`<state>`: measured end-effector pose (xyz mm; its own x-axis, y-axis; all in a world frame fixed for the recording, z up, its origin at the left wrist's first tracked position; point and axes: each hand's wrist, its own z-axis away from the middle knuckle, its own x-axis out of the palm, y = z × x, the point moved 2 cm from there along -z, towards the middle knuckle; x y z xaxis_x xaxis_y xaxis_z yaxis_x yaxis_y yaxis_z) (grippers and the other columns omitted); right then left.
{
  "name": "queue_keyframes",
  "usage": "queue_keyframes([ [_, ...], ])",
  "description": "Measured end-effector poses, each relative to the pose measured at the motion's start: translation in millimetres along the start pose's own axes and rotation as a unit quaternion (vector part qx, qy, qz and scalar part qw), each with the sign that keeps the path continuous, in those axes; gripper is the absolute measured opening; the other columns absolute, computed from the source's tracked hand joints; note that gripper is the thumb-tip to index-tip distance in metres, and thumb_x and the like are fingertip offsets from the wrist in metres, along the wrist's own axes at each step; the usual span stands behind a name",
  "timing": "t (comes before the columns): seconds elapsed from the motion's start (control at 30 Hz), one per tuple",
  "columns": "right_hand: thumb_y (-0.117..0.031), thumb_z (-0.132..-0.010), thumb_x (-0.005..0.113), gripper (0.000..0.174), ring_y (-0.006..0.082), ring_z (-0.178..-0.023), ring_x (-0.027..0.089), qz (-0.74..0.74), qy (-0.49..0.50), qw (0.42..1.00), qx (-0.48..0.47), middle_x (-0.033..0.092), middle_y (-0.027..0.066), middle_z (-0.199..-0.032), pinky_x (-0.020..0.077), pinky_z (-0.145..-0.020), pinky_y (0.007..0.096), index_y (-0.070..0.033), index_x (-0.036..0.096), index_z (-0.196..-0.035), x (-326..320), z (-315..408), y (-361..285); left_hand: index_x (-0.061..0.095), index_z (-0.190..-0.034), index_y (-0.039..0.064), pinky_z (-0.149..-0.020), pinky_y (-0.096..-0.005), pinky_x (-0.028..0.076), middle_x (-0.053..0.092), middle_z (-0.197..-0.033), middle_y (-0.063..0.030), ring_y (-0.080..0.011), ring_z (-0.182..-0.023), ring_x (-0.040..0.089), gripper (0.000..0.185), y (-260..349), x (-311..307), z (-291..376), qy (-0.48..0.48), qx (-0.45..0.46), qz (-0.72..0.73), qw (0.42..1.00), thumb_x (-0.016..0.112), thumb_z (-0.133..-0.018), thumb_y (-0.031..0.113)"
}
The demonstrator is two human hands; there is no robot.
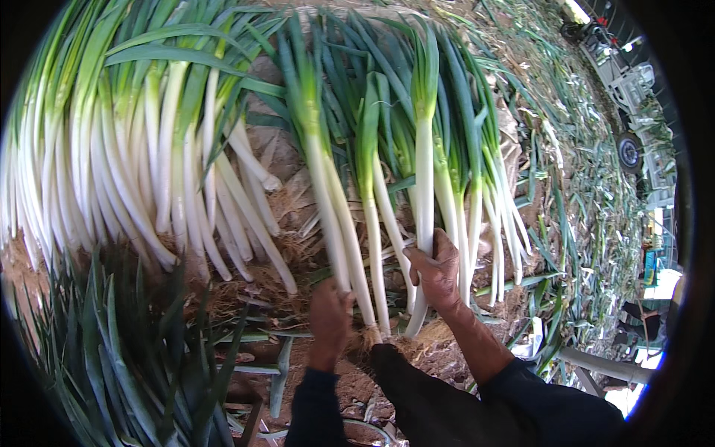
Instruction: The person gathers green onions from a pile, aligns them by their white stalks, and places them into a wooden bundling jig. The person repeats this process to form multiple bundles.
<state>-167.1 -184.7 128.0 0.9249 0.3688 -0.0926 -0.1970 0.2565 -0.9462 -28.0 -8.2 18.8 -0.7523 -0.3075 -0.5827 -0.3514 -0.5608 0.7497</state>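
My left hand is closed around the lower white shaft of a long green onion, whose leaves reach away from me; it looks slightly blurred. My right hand grips another, thicker long green onion by its white shaft, thumb lying across it. Between the hands, several stalks lie side by side with their roots towards me. More stalks spread to the right of my right hand. Farther left lies a large row of peeled-looking white stalks with green tops.
Dark green leaves of another bunch rise at the lower left. Loose leaves and trimmings cover the ground on the right. A wheeled metal machine or cart stands at the far right, above a pale pole.
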Motion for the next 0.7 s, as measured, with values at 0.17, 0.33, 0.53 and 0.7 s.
queue_keyframes([
  [0.17, -0.004, -0.096, 0.075, 0.016, 0.0099, -0.054, 0.057, 0.029, 0.001, 0.999, 0.038, 0.063, 0.0025, -0.072, 0.0426, -0.046, 0.0299, 0.001, 0.063, -0.104, 4.5, 1.5, 4.6, 0.045, -0.156, -0.01, -0.11, -0.0554, 0.054, 0.06, -0.14, -0.035, -0.0503, -0.128, 0.065, 0.102, -1.2, 65.8, -3.1, 0.034, -0.038, -0.002, 0.999, 0.096, -0.084, 0.042],
  [0.33, -0.006, -0.094, 0.074, 0.018, 0.0142, -0.056, 0.063, 0.117, 0.004, 0.993, -0.032, 0.067, 0.0071, -0.076, 0.0468, -0.047, 0.0321, 0.002, 0.06, -0.103, 3.5, 8.5, -10.4, 0.04, -0.162, -0.005, -0.108, -0.0547, 0.059, 0.052, -0.153, -0.0381, -0.0521, -0.131, 0.065, 0.097, 6.0, 80.8, -15.9, -0.073, -0.081, -0.015, 0.994, 0.09, -0.087, 0.032],
  [0.53, -0.004, -0.097, 0.072, 0.019, 0.0109, -0.055, 0.059, 0.043, -0.04, 0.997, -0.045, 0.067, 0.0046, -0.082, 0.0463, -0.048, 0.0281, 0.003, 0.064, -0.112, 30.1, -11.6, -12.4, 0.056, -0.15, -0.003, -0.098, -0.0562, 0.059, 0.072, -0.121, -0.0289, -0.0463, -0.111, 0.073, 0.068, 27.8, 16.5, -19.9, -0.058, 0.056, 0.072, 0.994, 0.081, -0.096, 0.031],
  [0.7, -0.009, -0.094, 0.071, 0.02, 0.0121, -0.052, 0.056, 0.036, -0.117, 0.989, 0.077, 0.064, 0.0053, -0.074, 0.0436, -0.045, 0.031, 0.005, 0.066, -0.107, 44.2, -26.1, 22.4, 0.047, -0.16, -0.005, -0.12, -0.0555, 0.046, 0.059, -0.148, -0.0328, -0.0505, -0.138, 0.057, 0.075, -12.8, -185.4, -96.4, 0.434, -0.017, -0.11, 0.894, 0.081, -0.098, 0.018],
])
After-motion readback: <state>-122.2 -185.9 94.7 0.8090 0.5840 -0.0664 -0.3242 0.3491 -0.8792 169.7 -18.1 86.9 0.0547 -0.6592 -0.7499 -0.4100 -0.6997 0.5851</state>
